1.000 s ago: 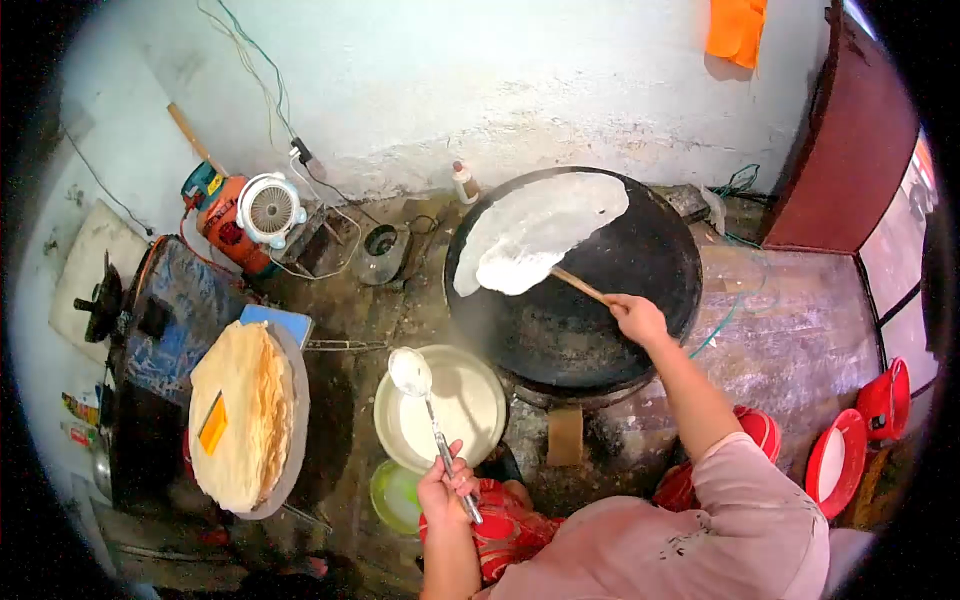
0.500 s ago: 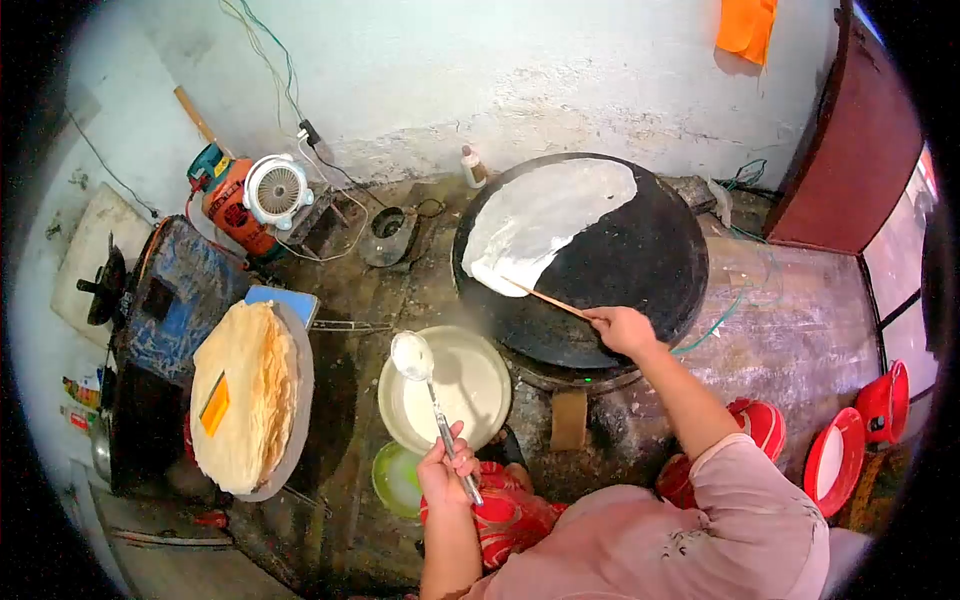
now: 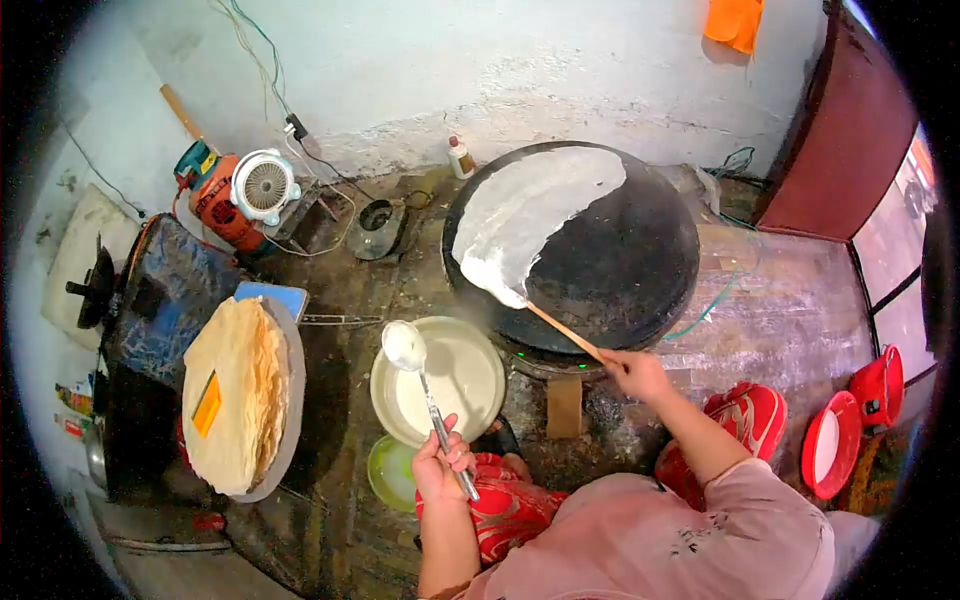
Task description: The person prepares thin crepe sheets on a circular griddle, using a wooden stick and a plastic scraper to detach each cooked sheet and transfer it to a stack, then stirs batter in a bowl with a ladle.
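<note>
"Condition of the griddle?"
"Round, flat, matte black (image 3: pixel 620 260). White batter (image 3: pixel 535 205) lies on its left part: a thin, smooth, curved sheet, ragged along the inner edge, thickening to a wet lump at the near left."

"State of each grip?"
"The right grip (image 3: pixel 640 376), just off the griddle's near right edge, is clenched round a slim wooden stick (image 3: pixel 565 331) whose far end meets the lump. The left grip (image 3: pixel 443 465), to the griddle's near left, grasps a shiny metal ladle (image 3: pixel 436 415), its cup coated white."

"Surroundings?"
"Well left of the griddle, a stack of thin, pale sheets (image 3: pixel 235 395) with flaky edges rests on a round grey tray (image 3: pixel 292 400). Farther off, beyond it: an orange gas cylinder (image 3: pixel 222 205) and a white fan (image 3: pixel 265 187). Right of the griddle, toward the person: a red plastic basin (image 3: pixel 848 435)."

"Obstructions?"
"A round, pale batter bowl (image 3: pixel 374 382) stands roughly between griddle and stack. A small bottle (image 3: pixel 460 158) stands close by the griddle's far left edge."
</note>
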Motion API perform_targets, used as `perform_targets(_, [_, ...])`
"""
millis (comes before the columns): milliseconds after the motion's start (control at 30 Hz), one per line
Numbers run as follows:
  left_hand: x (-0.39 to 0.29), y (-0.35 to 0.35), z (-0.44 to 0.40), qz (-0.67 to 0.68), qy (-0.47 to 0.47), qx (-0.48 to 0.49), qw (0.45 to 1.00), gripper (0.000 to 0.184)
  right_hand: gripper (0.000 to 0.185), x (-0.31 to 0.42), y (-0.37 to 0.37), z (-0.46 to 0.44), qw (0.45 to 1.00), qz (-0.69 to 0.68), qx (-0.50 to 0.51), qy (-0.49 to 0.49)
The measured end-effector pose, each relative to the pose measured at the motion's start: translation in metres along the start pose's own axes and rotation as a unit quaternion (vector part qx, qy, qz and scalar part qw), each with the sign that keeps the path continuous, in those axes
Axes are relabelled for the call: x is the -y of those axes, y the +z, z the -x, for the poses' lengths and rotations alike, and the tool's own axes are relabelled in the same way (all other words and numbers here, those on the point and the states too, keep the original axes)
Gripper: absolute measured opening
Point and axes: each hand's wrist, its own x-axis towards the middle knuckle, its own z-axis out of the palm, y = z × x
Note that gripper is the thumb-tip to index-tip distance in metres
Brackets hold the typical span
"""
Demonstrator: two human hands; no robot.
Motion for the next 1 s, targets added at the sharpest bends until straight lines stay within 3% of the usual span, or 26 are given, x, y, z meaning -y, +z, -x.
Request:
perform_targets(33, [-0.001, -0.001, 0.001, 0.015, -0.005, 0.002, 1.000, 0.035, 0.036, -0.002, -0.002, 0.014, 0.997, 0.078, 0.013, -0.013])
perform_targets(133, [-0.004, -0.001, 0.007, 0.038, -0.009, 0.005, 0.999, 0.035, 0.044, -0.018, 0.006, 0.040, 0.989, 0.114, -0.011, -0.090])
perform_targets(200, [-0.006, 0.000, 0.011, 0.035, -0.004, -0.007, 0.999, 0.035, 0.047, -0.027, 0.029, 0.033, 0.988, 0.127, -0.021, -0.091])
perform_targets(267, [-0.008, 0.001, 0.015, 0.019, 0.007, -0.013, 1.000, 0.035, 0.045, -0.008, 0.049, 0.023, 0.970, 0.112, -0.160, -0.147])
perform_targets(300, [-0.009, 0.001, 0.016, 0.026, 0.005, -0.020, 0.999, 0.035, 0.049, 0.011, 0.056, 0.012, 0.976, 0.151, -0.106, -0.120])
perform_targets(367, [-0.012, -0.004, 0.016, 0.021, 0.015, -0.025, 0.999, 0.035, 0.058, 0.042, 0.097, -0.018, 0.972, 0.159, -0.067, -0.162])
perform_targets(400, [-0.012, -0.009, 0.015, 0.028, 0.013, 0.003, 1.000, 0.035, 0.066, 0.060, 0.112, -0.029, 0.943, 0.192, -0.122, -0.244])
perform_targets(467, [-0.013, -0.002, 0.020, 0.024, 0.016, -0.023, 0.999, 0.035, 0.071, 0.111, 0.137, -0.054, 0.951, 0.239, -0.023, -0.193])
perform_targets(567, [-0.015, -0.004, 0.023, 0.024, 0.013, -0.006, 1.000, 0.035, 0.072, 0.146, 0.165, -0.078, 0.959, 0.247, 0.005, -0.141])
perform_targets(667, [-0.018, -0.009, 0.024, 0.029, 0.011, 0.001, 1.000, 0.035, 0.072, 0.131, 0.174, -0.077, 0.970, 0.228, -0.007, -0.080])
perform_targets(733, [-0.022, -0.011, 0.025, -0.013, 0.022, -0.016, 1.000, 0.035, 0.076, 0.109, 0.153, -0.040, 0.978, 0.165, -0.046, -0.117])
perform_targets(800, [-0.025, -0.016, 0.025, 0.011, 0.014, 0.000, 1.000, 0.036, 0.075, 0.107, 0.122, 0.003, 0.984, 0.174, 0.038, -0.008])
perform_targets(833, [-0.025, -0.012, 0.026, 0.000, 0.015, -0.014, 1.000, 0.036, 0.076, 0.110, 0.111, 0.020, 0.992, 0.111, 0.053, 0.015])
perform_targets(933, [-0.026, -0.015, 0.026, 0.012, -0.004, -0.007, 1.000, 0.036, 0.074, 0.125, 0.126, 0.019, 0.990, 0.132, 0.027, -0.051])
perform_targets(967, [-0.025, -0.018, 0.025, 0.027, -0.007, 0.011, 1.000, 0.037, 0.072, 0.121, 0.147, 0.004, 0.992, 0.076, 0.022, -0.095])
perform_targets(1000, [-0.024, -0.019, 0.025, 0.023, -0.006, 0.011, 1.000, 0.037, 0.071, 0.112, 0.175, -0.019, 0.986, 0.134, 0.007, -0.101])
